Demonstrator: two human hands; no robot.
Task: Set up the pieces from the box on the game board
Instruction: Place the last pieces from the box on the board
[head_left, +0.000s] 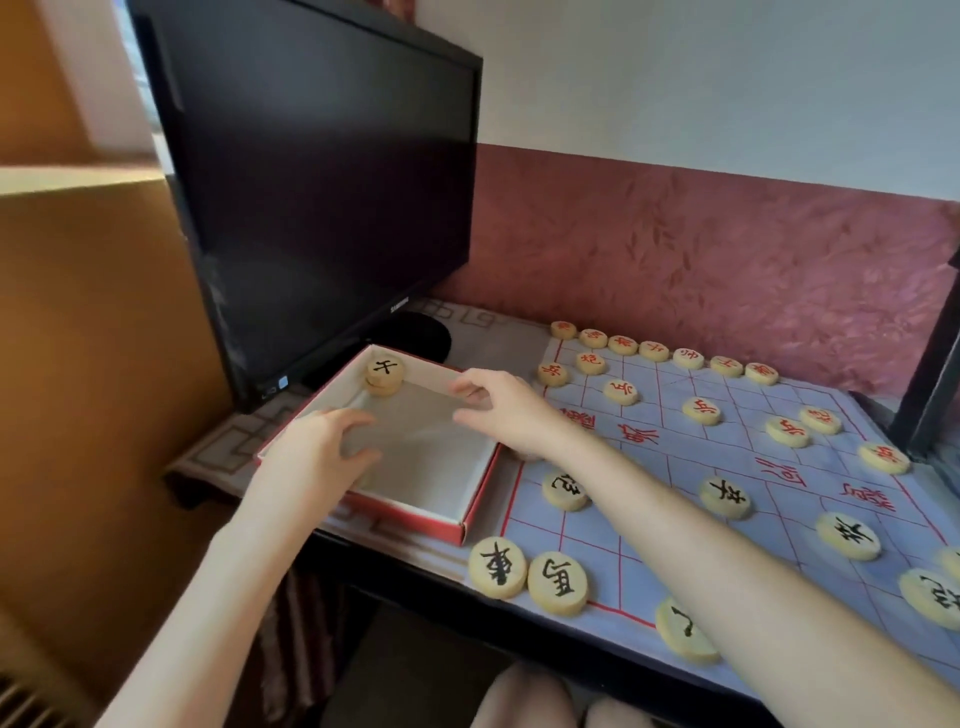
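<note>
The red box (480, 499) with a white inside lies left of the game board (670, 467). In its far corner a stack of two pale round pieces (384, 373) shows a black character on top. My left hand (317, 447) hovers over the box's near left wall, fingers loosely curled, with nothing visible in it. Over the box's right side, my right hand (498, 408) reaches with thumb and fingers apart and holds nothing. Red-lettered pieces (688, 358) line the board's far side. Black-lettered pieces (498, 566) sit along the near side.
A dark monitor (322, 197) on a black foot stands just behind the box. A dark post (930, 374) rises at the board's far right. The board hangs over the table's front edge, and my knees show below it.
</note>
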